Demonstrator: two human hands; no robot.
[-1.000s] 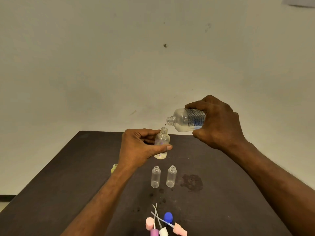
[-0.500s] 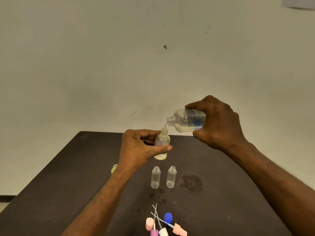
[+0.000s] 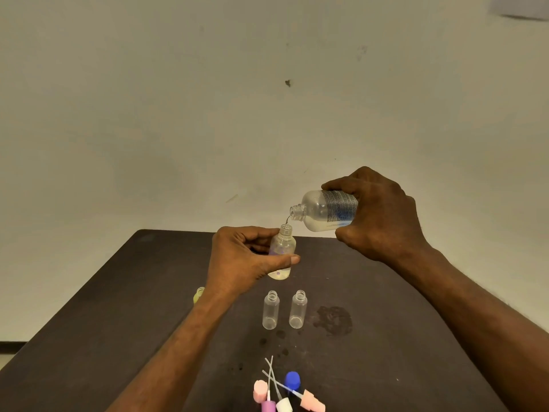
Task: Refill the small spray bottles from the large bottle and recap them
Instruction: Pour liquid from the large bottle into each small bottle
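Two bare hands work together over the dark surface (image 3: 401,337): the left hand (image 3: 243,260) wraps its fingers and thumb round a small spray bottle (image 3: 282,251), lifted clear of the surface near its far edge, while the right hand (image 3: 377,215) grips the large bottle (image 3: 323,211) just above it at about 1 o'clock. The small bottle stands upright, long axis vertical and open neck at 12 o'clock, likely so it catches the pour without spilling. The large bottle lies almost level, long axis running 3 to 9 o'clock, its mouth aimed toward 9 and dipped slightly, and a thin stream arcs from it into the small neck; that shallow tilt seems meant to keep the flow slight. A little liquid sits in the small bottle's base. At 6 o'clock from it stand two empty uncapped bottles (image 3: 271,310), side by side, probably waiting their turn, and nearer still lie the spray caps (image 3: 285,394) in a loose cluster.
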